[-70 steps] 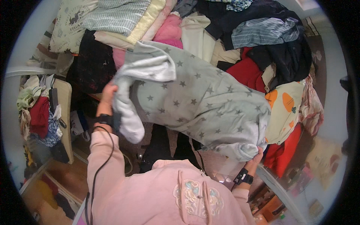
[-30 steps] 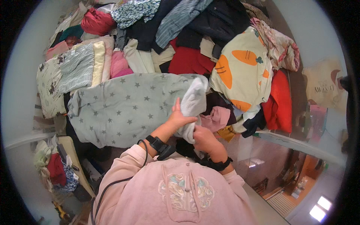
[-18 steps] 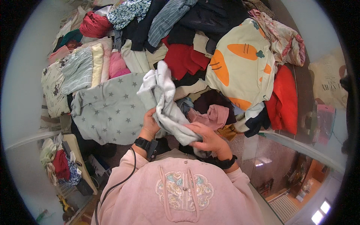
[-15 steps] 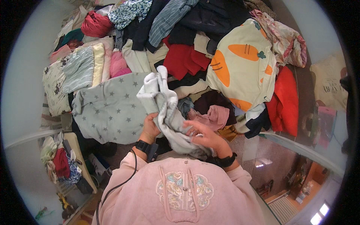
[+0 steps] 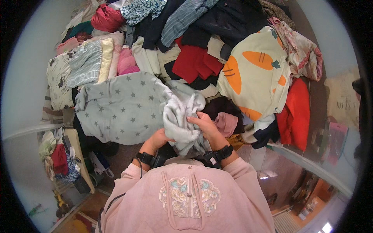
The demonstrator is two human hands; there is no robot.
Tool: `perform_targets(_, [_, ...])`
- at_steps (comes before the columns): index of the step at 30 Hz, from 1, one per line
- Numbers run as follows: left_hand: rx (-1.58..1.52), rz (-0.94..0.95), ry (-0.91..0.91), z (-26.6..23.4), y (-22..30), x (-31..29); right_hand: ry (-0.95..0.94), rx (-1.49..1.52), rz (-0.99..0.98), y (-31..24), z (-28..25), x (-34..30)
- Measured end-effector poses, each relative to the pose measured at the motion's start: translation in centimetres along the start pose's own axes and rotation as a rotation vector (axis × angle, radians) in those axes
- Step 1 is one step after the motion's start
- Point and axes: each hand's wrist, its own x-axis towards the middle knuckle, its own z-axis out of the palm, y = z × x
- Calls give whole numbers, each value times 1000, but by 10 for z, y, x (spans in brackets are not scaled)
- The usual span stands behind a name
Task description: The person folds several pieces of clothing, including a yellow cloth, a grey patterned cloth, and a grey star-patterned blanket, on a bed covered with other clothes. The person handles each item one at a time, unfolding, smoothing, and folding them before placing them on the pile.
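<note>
A soft grey fleece cloth with darker stars lies spread across the near side of the clothes pile. Its right part bunches into paler, whitish folds in front of my chest, and the lower end hangs toward me. My left hand grips the left edge of these folds, its fingertips partly hidden by the cloth. On the other side, my right hand closes round the gathered fleece with the thumb on top. Whether the cloth is a blanket or a garment I cannot tell.
Beyond my hands is a big heap of clothes, with a cream carrot-print cloth, red pieces and a dark jacket. Folded fabrics are stacked at the left. A chair with clothes on it stands at the lower left.
The twisted, raised part of the fleece has come down and opened into looser folds. My right hand has moved up and closed on it; before, its fingers were spread. My left hand stays low.
</note>
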Motion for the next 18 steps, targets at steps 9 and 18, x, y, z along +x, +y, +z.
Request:
perform_targets(9, [-822, 436, 402, -48, -36, -38, 297, 263, -245, -12, -30, -4])
perform_targets(18, [153, 46, 1606, -141, -93, -99, 164, 73, -326, -6, -28, -27])
